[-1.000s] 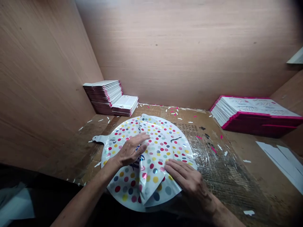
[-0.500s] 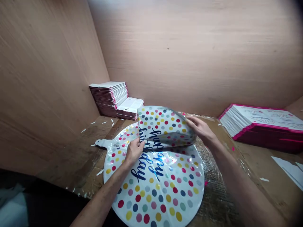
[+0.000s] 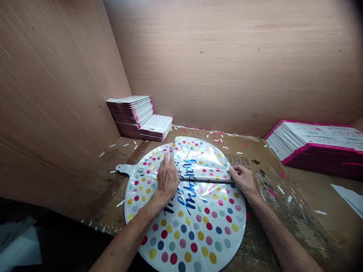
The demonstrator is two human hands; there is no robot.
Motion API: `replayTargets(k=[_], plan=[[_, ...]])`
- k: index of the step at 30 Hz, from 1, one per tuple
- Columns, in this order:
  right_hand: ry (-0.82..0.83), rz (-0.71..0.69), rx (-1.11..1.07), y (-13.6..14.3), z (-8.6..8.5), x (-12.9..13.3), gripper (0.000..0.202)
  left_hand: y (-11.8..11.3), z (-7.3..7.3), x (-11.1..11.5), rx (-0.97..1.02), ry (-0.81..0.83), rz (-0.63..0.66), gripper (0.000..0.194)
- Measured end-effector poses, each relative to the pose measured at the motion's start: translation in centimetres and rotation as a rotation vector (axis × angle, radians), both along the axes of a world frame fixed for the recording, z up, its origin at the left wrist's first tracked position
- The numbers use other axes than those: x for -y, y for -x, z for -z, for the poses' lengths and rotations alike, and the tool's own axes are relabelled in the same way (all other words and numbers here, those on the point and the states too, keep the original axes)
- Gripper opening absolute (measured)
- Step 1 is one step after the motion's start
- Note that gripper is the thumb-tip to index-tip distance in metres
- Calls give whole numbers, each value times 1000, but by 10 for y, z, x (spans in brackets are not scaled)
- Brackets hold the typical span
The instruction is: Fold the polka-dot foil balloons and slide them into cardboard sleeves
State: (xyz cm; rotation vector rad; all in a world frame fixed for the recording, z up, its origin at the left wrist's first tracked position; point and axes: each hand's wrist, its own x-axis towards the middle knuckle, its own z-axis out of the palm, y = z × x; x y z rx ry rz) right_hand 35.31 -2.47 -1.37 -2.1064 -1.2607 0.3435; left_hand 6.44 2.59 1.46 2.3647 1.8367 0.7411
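A flat, uninflated foil balloon point(image 3: 187, 234) lies across the cardboard, white with coloured dots and "happy birthday" in shiny blue script. Its neck tab points left, and a crease with a raised fold runs across its upper right part. My left hand point(image 3: 168, 175) rests flat on the balloon left of the lettering, fingers stretched away from me; it covers part of the word "birthday". At the balloon's right edge, my right hand point(image 3: 244, 180) pinches the end of the fold between thumb and fingers.
Stacked printed cards point(image 3: 130, 117) stand in the back left corner, with a lower pile point(image 3: 156, 126) beside them. More pink-edged cards point(image 3: 320, 147) lean at the right. Paper scraps point(image 3: 280, 189) dot the taped cardboard point(image 3: 263, 162). Wooden panels point(image 3: 227, 68) rise behind and left.
The lifted flap of the balloon has come down flatter. My right hand moved lower and towards me with its edge; my left hand went from a closed grip to lying flat.
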Motion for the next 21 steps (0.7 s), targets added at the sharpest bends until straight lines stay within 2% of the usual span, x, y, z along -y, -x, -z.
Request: replayTargets(k=[2, 3, 5, 6, 7, 9, 11, 12, 15, 17, 19, 21], plan=[[20, 0, 1, 1, -1, 3, 36, -9, 1, -7, -73, -39, 145, 49], [20, -2, 17, 3, -3, 6, 37, -13, 4, -12, -111, -9, 191, 52], [-48, -48, 146, 13, -7, 14, 43, -20, 13, -19, -183, 92, 196, 61], [-113, -116, 257, 19, -10, 18, 47, -22, 19, -22, -208, 128, 169, 64], [-174, -233, 386, 26, -13, 21, 49, -23, 24, -23, -224, 142, 144, 65], [-211, -554, 621, 41, -18, 21, 50, -22, 33, -26, -231, 132, 129, 65], [-93, -792, 737, 52, -22, 11, 46, -19, 36, -27, -214, 153, 142, 65], [-12, -840, 770, 55, -24, 3, 44, -17, 36, -28, -198, 176, 153, 65], [133, -787, 823, 57, -29, -20, 37, -11, 33, -32, -98, 246, 188, 72], [153, -755, 837, 53, -31, -22, 36, -7, 31, -36, -14, 293, 195, 77], [161, -737, 838, 46, -30, -7, 35, -5, 30, -43, 35, 337, 194, 78], [190, -692, 820, 38, -26, 22, 31, -5, 27, -52, 38, 364, 196, 75]])
